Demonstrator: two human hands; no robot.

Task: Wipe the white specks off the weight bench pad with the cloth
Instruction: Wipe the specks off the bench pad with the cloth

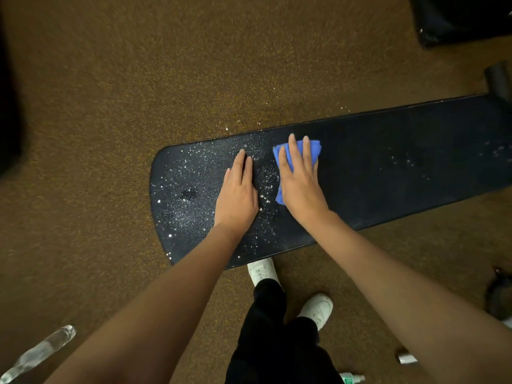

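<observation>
Bench pad (388, 167): black, across brown floor, white specks (194, 173) thick at its rounded end.
Cloth (314, 148): blue, mid-pad.
Right hand (300, 181): flat, pressing cloth.
Left hand (237, 195): flat on specks.

Right hand (300, 181) flat on blue cloth (314, 149), pressing bench pad (401, 167). Left hand (238, 195) flat on pad at cloth's 9 o'clock, among white specks (188, 176).

Gym floor, padded black weight bench (388, 162), speckled brown rubber flooring (110, 79), water bottle (38, 353) lying nearby
</observation>
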